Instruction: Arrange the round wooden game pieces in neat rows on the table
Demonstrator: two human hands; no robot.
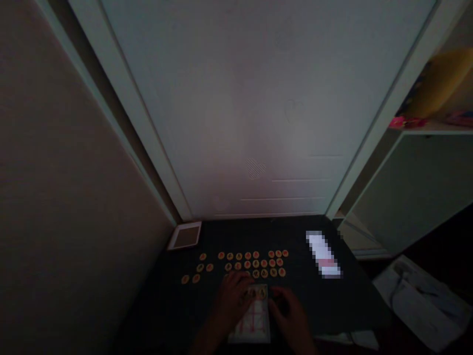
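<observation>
In the head view, a small pale box (258,337) with red grid lines lies near the front of the dark table. A row of round xiangqi pieces (261,293) sits in its far end. My left hand (232,296) reaches over the box's left side, its fingers bent around that edge and close to the pieces. At the right edge is my right hand (290,310), with fingers curled and thumb against the box. Dim light hides the fingertips. Beyond both hands, more xiangqi pieces (255,264) lie in loose rows, some partly covered by my left hand.
Several wooden discs (200,267) lie to the left. A white-framed tablet-like object (186,235) rests at the back left corner, and a blurred-out bright rectangle (323,254) at the right. A white panel (236,123) stands behind the table (166,296). A white box (421,301) is at the lower right.
</observation>
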